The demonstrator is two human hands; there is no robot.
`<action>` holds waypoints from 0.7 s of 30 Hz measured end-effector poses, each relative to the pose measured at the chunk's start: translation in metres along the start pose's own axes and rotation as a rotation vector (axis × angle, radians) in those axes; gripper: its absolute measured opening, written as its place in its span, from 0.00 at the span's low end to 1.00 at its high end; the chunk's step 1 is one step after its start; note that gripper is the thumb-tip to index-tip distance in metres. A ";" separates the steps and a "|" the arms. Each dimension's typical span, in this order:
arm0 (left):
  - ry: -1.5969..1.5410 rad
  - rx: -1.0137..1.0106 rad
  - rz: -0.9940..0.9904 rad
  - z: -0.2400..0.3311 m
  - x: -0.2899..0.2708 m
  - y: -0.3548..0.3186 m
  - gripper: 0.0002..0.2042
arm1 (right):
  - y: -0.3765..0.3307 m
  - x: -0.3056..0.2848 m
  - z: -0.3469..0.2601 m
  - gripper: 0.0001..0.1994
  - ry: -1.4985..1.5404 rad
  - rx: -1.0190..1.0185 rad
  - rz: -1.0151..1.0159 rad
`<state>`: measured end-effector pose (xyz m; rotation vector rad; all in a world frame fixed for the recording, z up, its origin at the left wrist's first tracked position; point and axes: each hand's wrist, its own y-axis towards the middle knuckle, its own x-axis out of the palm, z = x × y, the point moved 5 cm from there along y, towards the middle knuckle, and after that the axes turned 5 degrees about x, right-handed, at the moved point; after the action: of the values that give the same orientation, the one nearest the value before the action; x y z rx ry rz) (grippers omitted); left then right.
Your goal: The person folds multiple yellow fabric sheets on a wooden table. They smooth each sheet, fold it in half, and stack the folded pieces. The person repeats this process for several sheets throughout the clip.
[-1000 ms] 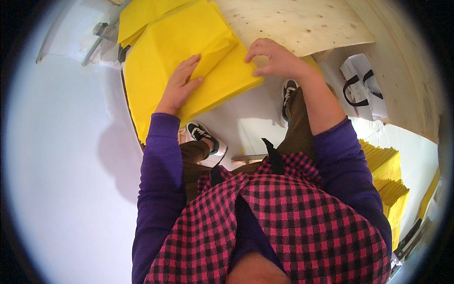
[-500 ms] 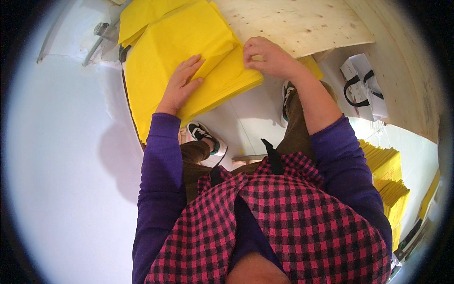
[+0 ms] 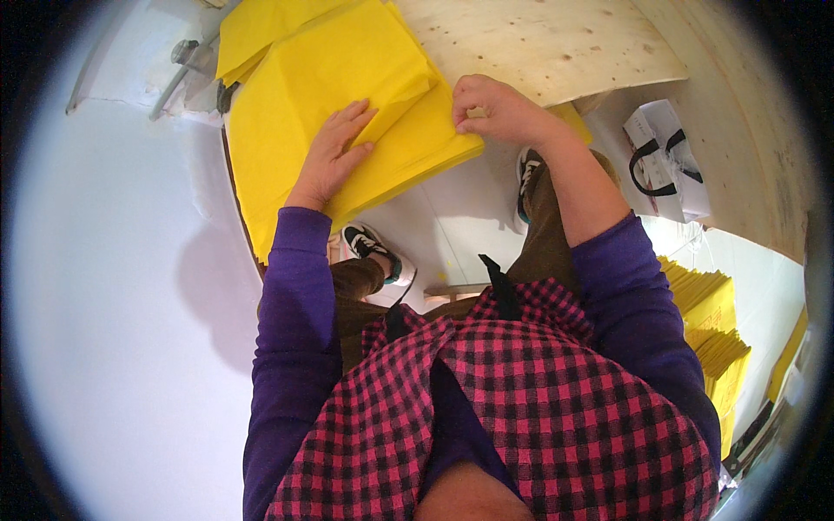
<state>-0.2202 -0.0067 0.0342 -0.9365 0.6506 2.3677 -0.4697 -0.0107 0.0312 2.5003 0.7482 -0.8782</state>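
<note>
A stack of thin yellow sheets (image 3: 326, 74), paper or cloth I cannot tell, lies before me with its layered edge toward me. My left hand (image 3: 334, 156) rests palm down on the upper sheets, its fingers spread beside a slanting fold. At the stack's right edge, my right hand (image 3: 495, 108) has curled fingers, with thumb and forefinger pinched at the rim of a yellow sheet. How many layers are in that pinch is hidden.
A wooden board (image 3: 556, 43) extends behind and right of the stack. Below it stands a white bag (image 3: 665, 156) with black handles. Bundled yellow stacks (image 3: 712, 304) are at the right. My shoes (image 3: 378, 247) and a white wall or panel (image 3: 113, 304) also show.
My right hand has shifted slightly right and toward me along the stack's edge, its fingertips drawn closer together. My left hand keeps its place.
</note>
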 end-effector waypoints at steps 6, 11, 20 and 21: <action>-0.009 -0.013 -0.005 0.002 0.000 -0.001 0.24 | 0.000 -0.004 0.000 0.05 0.129 0.032 0.113; 0.003 0.004 -0.013 0.000 0.000 -0.001 0.24 | 0.003 -0.005 -0.003 0.05 0.118 -0.007 0.088; 0.029 0.017 -0.028 0.000 0.000 -0.001 0.25 | 0.008 -0.003 -0.009 0.06 0.015 -0.049 0.104; 0.039 0.019 -0.028 0.001 0.000 -0.001 0.26 | 0.010 -0.003 -0.009 0.06 -0.021 -0.017 0.095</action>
<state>-0.2198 -0.0060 0.0346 -0.9798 0.6697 2.3198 -0.4621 -0.0149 0.0413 2.4855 0.6226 -0.8596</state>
